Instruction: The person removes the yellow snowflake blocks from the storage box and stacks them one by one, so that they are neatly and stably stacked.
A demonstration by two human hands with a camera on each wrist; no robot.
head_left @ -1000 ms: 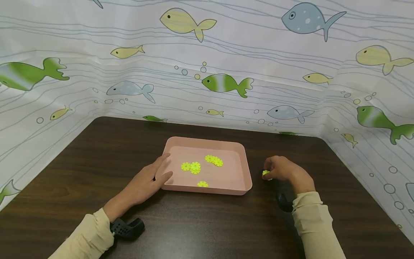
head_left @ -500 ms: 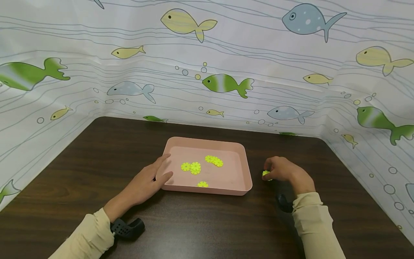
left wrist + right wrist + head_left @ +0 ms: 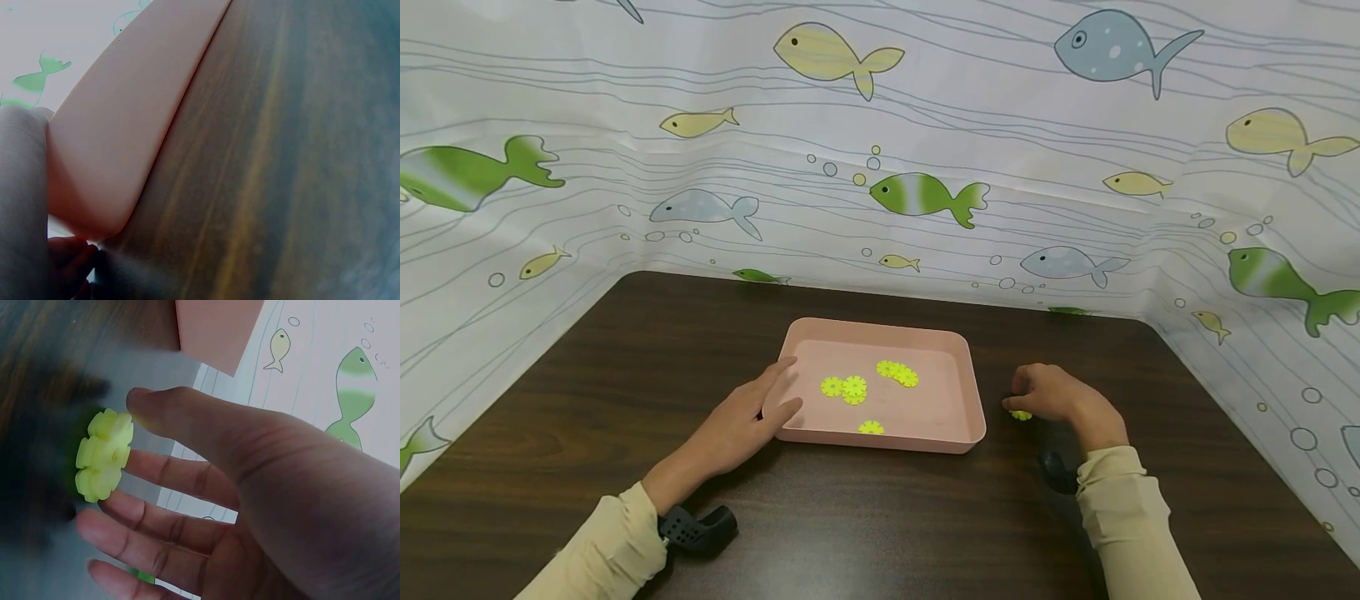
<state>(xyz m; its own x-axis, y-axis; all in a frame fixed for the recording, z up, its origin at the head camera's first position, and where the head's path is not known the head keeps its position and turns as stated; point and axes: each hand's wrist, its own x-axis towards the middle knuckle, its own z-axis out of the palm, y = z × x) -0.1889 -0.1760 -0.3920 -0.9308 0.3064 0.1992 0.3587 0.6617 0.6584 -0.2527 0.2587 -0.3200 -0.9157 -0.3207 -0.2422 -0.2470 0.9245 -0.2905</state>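
A shallow pink tray (image 3: 880,446) stands on the dark wooden table, with several yellow-green notched discs (image 3: 853,387) lying inside. My left hand (image 3: 737,425) rests at the tray's left side, its thumb and a finger reaching over the rim. In the left wrist view, the tray's outer wall (image 3: 125,112) rises beside that hand. To the tray's right, my right hand (image 3: 1060,396) is low over a few yellow-green discs (image 3: 103,456), which look clustered or overlapped. Its fingertips touch or nearly touch their edge, and the thumb tip is close above. From the head view the hand partly hides them.
Fish-printed sheeting (image 3: 925,100) walls the table's back and both sides. Dark wood tabletop (image 3: 887,525) extends in front of the tray. A black wrist device (image 3: 700,529) sits below the left wrist, and another (image 3: 1058,472) by the right one.
My right thumb has shifted slightly left and over the discs outside the tray, so less of them shows. The left hand and the tray stay put.
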